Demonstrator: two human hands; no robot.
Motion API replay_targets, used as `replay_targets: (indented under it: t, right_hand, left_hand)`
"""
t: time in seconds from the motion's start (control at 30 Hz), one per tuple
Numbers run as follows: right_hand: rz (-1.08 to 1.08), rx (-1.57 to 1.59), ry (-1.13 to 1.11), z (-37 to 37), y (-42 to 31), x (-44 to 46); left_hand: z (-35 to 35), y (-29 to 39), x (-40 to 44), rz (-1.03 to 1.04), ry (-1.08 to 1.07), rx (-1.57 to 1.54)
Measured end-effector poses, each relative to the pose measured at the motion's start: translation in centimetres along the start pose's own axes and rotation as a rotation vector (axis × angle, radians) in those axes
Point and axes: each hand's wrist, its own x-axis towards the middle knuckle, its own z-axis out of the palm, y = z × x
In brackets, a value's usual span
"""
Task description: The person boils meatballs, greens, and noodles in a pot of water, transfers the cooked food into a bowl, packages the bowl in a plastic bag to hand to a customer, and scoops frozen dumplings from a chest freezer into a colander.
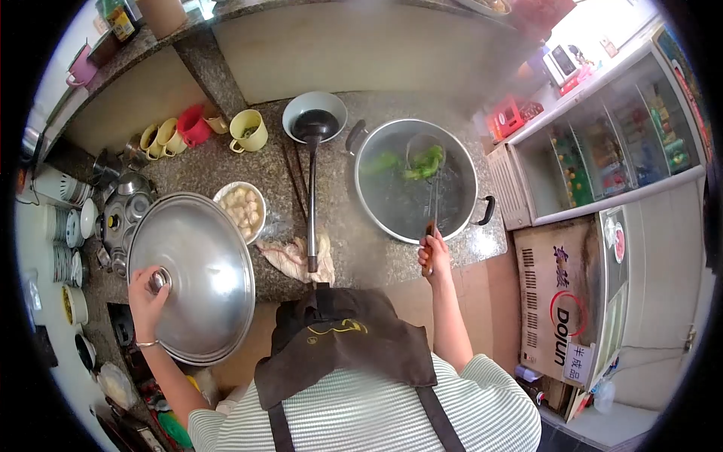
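Observation:
My left hand (149, 295) grips the knob of a large steel pot lid (203, 264), which is held tilted over the left part of the counter. My right hand (434, 255) is closed round the wooden handle of a strainer (435, 188). The strainer's head dips into a wide two-handled pot (361, 203) of dark, steaming liquid. Green leafy vegetables (425, 162) lie in and beside the strainer head; steam blurs them. Left of the pot, a black ladle (312, 203) rests with its bowl in a pale bowl (331, 104).
Beside the lid stands a white bowl of pale round pieces (241, 211). A crumpled cloth (294, 260) lies under the ladle's handle, near long chopsticks (295, 181). Yellow and red mugs (248, 130) line the back left. A glass-doored fridge (610, 143) stands at the right.

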Motion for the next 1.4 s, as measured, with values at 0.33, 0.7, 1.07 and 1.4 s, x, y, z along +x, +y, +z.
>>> replay_targets:
  t: [0.33, 0.7, 1.07, 1.4]
  right_hand:
    - [0.174, 0.143, -0.131, 2.3, 1.3, 0.0]
    - [0.054, 0.035, -0.193, 1.6, -0.9, -7.4]
    - [-0.199, -0.362, -0.094, 0.3, -5.4, -10.0]
    - [0.257, 0.884, -0.25, 0.9, -5.6, -9.7]
  left_hand:
    - [0.0, 0.5, -0.4, 0.014, 0.008, -0.032]
    - [0.1, 0.7, 0.1, 0.053, 0.026, 0.0]
    - [0.6, 1.2, 1.4, 0.049, -0.021, -0.022]
    - [1.0, 1.5, 1.7, 0.069, -0.021, -0.022]
